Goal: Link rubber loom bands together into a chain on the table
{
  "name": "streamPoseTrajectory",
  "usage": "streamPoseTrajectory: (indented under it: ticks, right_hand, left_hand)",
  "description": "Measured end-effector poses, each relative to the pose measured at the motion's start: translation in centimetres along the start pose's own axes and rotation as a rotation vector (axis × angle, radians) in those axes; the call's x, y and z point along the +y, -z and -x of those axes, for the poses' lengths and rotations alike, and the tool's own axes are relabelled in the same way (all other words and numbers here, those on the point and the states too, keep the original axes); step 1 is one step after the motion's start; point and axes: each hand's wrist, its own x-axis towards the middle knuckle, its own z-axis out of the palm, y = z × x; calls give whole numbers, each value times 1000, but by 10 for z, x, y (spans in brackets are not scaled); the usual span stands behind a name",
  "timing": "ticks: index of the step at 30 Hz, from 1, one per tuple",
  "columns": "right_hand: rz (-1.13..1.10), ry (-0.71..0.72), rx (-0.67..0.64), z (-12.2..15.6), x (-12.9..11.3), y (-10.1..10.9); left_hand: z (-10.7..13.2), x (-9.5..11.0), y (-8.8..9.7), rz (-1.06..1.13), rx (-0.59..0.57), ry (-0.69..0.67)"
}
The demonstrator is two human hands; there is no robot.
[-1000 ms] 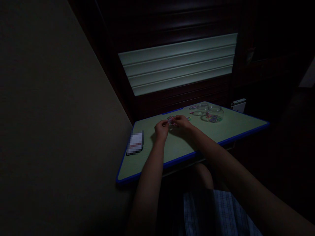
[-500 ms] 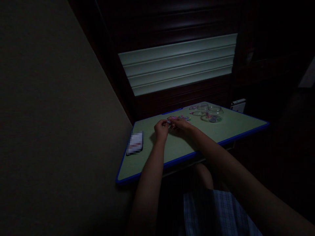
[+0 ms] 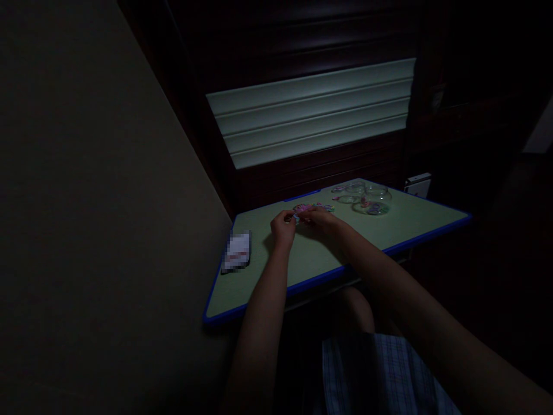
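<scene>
Over the pale green table, my left hand is closed in a pinch on a small light-blue piece, too small to name. My right hand meets it from the right, its fingers closed at the same piece; whether it grips the piece or something else is hidden. Just behind the fingers lies a pile of small colourful pieces, mostly pink, partly covered by my hands. Right of the pile stands a round clear jar with a few coloured pieces in its bottom.
Behind the round jar are another clear container and small items on the tabletop. A blurred-out flat white object lies near the left edge. The table has a blue rim. A wall rises close on the left; the room is dim.
My right hand has shifted slightly and its fingers have turned flatter beside the left. My left hand stays almost where it was, still pinching the light-blue piece.
</scene>
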Motion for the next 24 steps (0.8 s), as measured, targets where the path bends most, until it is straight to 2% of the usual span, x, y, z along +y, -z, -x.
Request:
streamPoseTrajectory:
  ticks: [5, 9, 12, 16, 19, 24]
  right_hand:
    - [-66, 15, 7, -1, 1, 0]
    - [-41, -40, 6, 8, -10, -2]
    - [-43, -50, 76, 14, -18, -4]
    - [-39, 7, 148, 16, -21, -4]
    - [-52, 62, 152, 16, -20, -4]
    - [-41, 92, 120, 16, -18, -2]
  left_hand:
    - [0, -2, 0, 5, -5, -20]
    - [0, -4, -1, 41, -1, 4]
    - [0, -6, -3, 79, -12, 77]
    - [-1, -9, -6, 131, -45, 188]
    - [0, -9, -7, 209, -56, 267]
    - [3, -3, -5, 381, -139, 402]
